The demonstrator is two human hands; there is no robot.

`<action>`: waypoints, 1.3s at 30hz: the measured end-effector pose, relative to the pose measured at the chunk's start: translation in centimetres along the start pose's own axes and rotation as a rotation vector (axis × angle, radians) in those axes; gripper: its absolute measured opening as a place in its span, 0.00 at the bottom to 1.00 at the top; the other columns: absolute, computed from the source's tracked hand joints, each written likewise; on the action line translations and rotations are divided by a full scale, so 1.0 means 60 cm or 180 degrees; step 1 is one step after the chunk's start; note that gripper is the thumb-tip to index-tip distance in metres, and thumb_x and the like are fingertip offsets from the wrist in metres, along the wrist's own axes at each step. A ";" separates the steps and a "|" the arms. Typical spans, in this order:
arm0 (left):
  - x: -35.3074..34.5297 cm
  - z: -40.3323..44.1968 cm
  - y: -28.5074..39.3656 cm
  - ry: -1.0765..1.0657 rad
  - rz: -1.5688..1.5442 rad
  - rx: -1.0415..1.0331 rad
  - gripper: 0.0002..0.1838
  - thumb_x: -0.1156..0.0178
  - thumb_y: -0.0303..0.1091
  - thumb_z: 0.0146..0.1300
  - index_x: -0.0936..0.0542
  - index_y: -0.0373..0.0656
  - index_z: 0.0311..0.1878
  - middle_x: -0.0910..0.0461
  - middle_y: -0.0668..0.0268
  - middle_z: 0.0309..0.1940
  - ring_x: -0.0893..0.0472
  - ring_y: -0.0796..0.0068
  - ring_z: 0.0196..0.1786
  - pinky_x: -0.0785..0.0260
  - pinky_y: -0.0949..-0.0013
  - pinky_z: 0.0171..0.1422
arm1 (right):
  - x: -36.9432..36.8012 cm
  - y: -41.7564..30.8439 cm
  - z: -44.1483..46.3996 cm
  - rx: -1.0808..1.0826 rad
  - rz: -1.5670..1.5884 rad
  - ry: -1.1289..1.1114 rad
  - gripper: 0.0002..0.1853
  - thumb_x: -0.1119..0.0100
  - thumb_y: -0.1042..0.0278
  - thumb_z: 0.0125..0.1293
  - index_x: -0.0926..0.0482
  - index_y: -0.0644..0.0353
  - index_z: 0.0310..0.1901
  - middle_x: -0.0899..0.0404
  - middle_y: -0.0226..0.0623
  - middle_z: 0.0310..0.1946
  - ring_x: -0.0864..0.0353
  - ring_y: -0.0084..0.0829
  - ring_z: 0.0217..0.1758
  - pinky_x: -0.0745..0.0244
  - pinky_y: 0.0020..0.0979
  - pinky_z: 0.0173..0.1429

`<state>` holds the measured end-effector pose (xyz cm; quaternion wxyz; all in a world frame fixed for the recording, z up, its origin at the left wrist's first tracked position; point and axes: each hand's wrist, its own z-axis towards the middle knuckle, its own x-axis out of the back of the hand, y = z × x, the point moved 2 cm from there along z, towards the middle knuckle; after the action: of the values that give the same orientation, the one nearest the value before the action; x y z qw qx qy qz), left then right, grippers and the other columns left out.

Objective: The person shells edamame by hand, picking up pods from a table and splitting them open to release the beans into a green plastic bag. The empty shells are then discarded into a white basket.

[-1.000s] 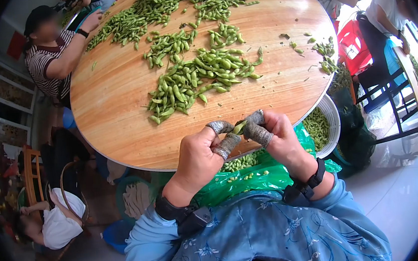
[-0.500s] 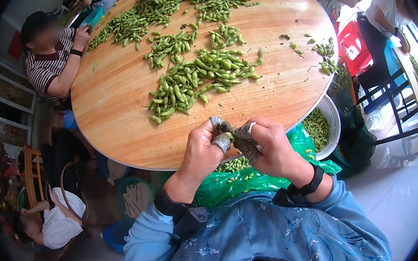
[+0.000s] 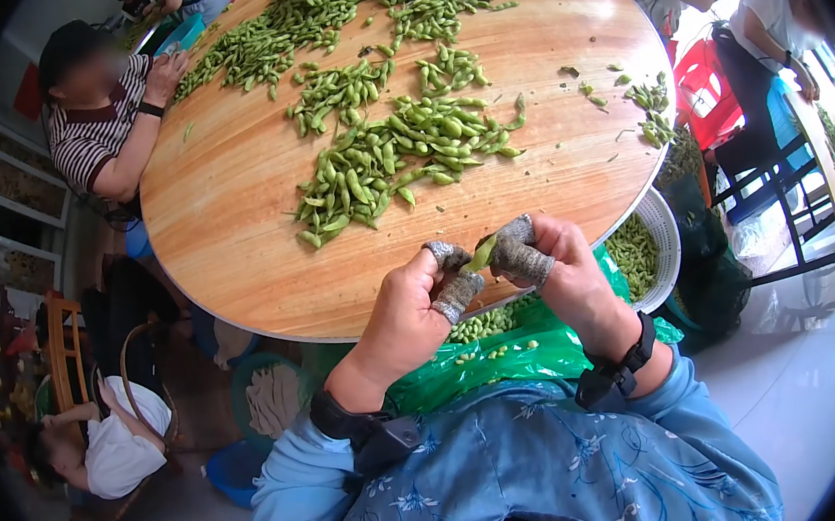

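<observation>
A single green pod (image 3: 483, 252) is between my two hands, above the table's near edge. My right hand (image 3: 548, 258), its thumb and forefinger wrapped in grey coverings, pinches the pod. My left hand (image 3: 423, 295), wrapped likewise, is closed with its fingertips against the pod's lower left end. Beneath the hands, shelled beans (image 3: 484, 324) lie on a green plastic bag (image 3: 448, 368). Beyond them, a loose pile of pods (image 3: 359, 171) rests on the round wooden table (image 3: 244, 237).
A larger pod heap (image 3: 323, 13) covers the table's far side. A white basket (image 3: 669, 246) of pods stands at the right. A person in a striped shirt (image 3: 89, 141) sits at the left; others are around the room. A blue basin (image 3: 235, 471) is at lower left.
The hands came together, then moved apart slightly, the right one rightward and up. A pod now shows clearly at the right fingertips. The striped-shirt person's hands have lowered to the table's edge.
</observation>
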<state>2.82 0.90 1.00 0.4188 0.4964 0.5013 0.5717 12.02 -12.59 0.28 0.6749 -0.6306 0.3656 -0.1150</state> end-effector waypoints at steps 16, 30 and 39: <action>0.002 0.002 -0.016 -0.0436 -0.2963 0.1762 0.08 0.59 0.35 0.64 0.31 0.45 0.35 0.41 0.75 0.14 0.46 0.88 0.13 0.56 0.83 0.14 | -0.012 0.033 0.010 0.0452 0.0419 -0.0355 0.11 0.45 0.72 0.58 0.27 0.67 0.42 0.24 0.32 0.37 0.26 0.21 0.40 0.32 0.24 0.48; 0.007 -0.001 -0.005 0.0412 0.2170 -0.1194 0.02 0.52 0.24 0.59 0.31 0.37 0.35 0.29 0.72 0.22 0.28 0.77 0.23 0.37 0.70 0.25 | -0.013 0.019 0.013 -0.0203 0.0259 -0.0394 0.10 0.45 0.71 0.58 0.27 0.66 0.40 0.24 0.31 0.35 0.26 0.20 0.38 0.32 0.22 0.46; 0.017 0.000 -0.007 -0.0164 -0.1513 0.0703 0.03 0.50 0.26 0.59 0.28 0.39 0.35 0.28 0.74 0.22 0.34 0.89 0.22 0.44 0.83 0.23 | -0.021 0.018 0.010 0.0324 -0.0108 -0.0353 0.10 0.45 0.71 0.58 0.27 0.67 0.40 0.24 0.30 0.34 0.28 0.18 0.38 0.32 0.21 0.44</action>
<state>2.63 1.93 0.71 0.4973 0.4218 0.6524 0.3863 11.16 -11.16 -0.29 0.7232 -0.6070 0.3106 -0.1097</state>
